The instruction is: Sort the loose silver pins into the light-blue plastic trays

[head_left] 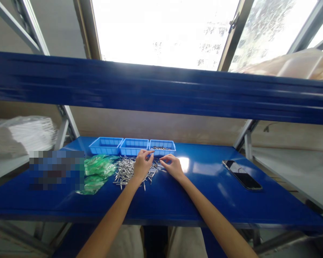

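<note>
A loose pile of silvery metal pins (125,171), rivet-like in shape, lies on the blue table. My left hand (142,165) is over the pile's right side, its thumb and forefinger drawn together in a pinch. Just right of the pile, my right hand (173,166) also has thumb and forefinger curled close, near a few stray pins. Anything between either hand's fingertips is too small to make out. Behind the hands, the right blue tray (173,147) holds some thin metal pieces. Beside it stand the middle tray (134,141) and the left tray (106,139).
Green plastic bags (98,170) lie left of the pile, next to a blurred-out patch. A phone (243,175) rests at the right. A blue shelf beam (161,91) crosses above the table (204,193). White stacked material (29,134) sits beyond the left side.
</note>
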`<state>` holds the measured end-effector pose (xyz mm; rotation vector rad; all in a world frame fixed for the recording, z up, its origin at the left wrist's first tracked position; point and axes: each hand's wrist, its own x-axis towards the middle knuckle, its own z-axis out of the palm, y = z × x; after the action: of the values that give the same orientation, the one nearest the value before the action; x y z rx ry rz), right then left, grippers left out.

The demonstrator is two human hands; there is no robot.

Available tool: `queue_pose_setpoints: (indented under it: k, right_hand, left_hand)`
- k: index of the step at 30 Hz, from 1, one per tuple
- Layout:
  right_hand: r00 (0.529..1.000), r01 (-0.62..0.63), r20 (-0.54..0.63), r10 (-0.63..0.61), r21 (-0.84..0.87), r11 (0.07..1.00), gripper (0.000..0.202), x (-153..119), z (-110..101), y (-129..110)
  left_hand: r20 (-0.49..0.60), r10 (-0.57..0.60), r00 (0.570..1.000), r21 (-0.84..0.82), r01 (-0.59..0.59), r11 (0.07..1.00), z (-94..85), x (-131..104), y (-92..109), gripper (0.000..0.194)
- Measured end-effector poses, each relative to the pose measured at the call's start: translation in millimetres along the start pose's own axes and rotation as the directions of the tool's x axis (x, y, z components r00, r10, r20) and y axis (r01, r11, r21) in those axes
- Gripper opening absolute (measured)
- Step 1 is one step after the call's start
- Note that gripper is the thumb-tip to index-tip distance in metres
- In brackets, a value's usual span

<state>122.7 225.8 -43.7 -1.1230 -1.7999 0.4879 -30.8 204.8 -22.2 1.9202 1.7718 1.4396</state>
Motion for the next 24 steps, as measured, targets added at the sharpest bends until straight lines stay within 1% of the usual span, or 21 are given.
queue_pose_setpoints:
  k: [3, 6, 9, 12, 14, 16, 20, 22, 24]
  right_hand:
    - [0.998, -0.028, -0.05, 0.034, 0.129, 0.991, 0.02, 3.7, -2.7, -2.4]
    - [0.996, -0.088, -0.008, 0.094, 0.293, 0.952, 0.026, 5.6, -2.5, -3.2]
    - [0.993, -0.12, 0.039, 0.114, 0.422, 0.899, 0.03, 6.7, 0.5, -1.7]
    - [0.992, -0.123, 0.026, 0.124, 0.426, 0.896, 0.03, 6.8, 2.3, -0.7]
    - [0.993, -0.115, 0.024, 0.115, 0.381, 0.917, 0.029, 5.9, 2.0, -1.5]
    - [0.993, -0.114, 0.054, 0.102, 0.333, 0.936, 0.028, 4.3, 1.2, -3.3]
    - [0.987, -0.131, 0.128, 0.094, 0.323, 0.937, 0.029, 2.4, -0.1, -7.0]
    - [0.987, -0.141, 0.125, 0.102, 0.36, 0.922, 0.03, 3.0, -0.4, -7.5]
    - [0.985, -0.165, 0.114, 0.129, 0.404, 0.9, 0.032, 4.2, -0.7, -6.9]
  left_hand:
    - [0.043, 0.05, 0.998, 0.06, -0.053, 0.997, 2.0, -2.4, 0.1, 0.025]
    - [0.088, 0.097, 0.991, 0.078, -0.104, 0.992, 5.4, -5.2, 0.4, 0.021]
    - [0.103, 0.137, 0.985, 0.065, -0.144, 0.987, 8.2, -6.0, -0.5, 0.013]
    - [0.061, 0.146, 0.987, 0.013, -0.147, 0.989, 8.1, -4.3, -1.6, 0.013]
    - [0.026, 0.122, 0.992, -0.034, -0.121, 0.992, 6.3, -2.7, -1.5, 0.016]
    - [0.007, 0.084, 0.996, -0.07, -0.083, 0.994, 3.9, -1.5, -0.8, 0.018]
    - [0.006, 0.025, 1.0, -0.088, -0.025, 0.996, 0.6, -0.7, 1.3, 0.017]
    - [0.012, 0.019, 1.0, -0.084, -0.017, 0.996, 0.9, -0.9, 1.8, 0.018]
    - [0.045, 0.031, 0.999, -0.06, -0.028, 0.998, 2.5, -1.6, 1.6, 0.018]
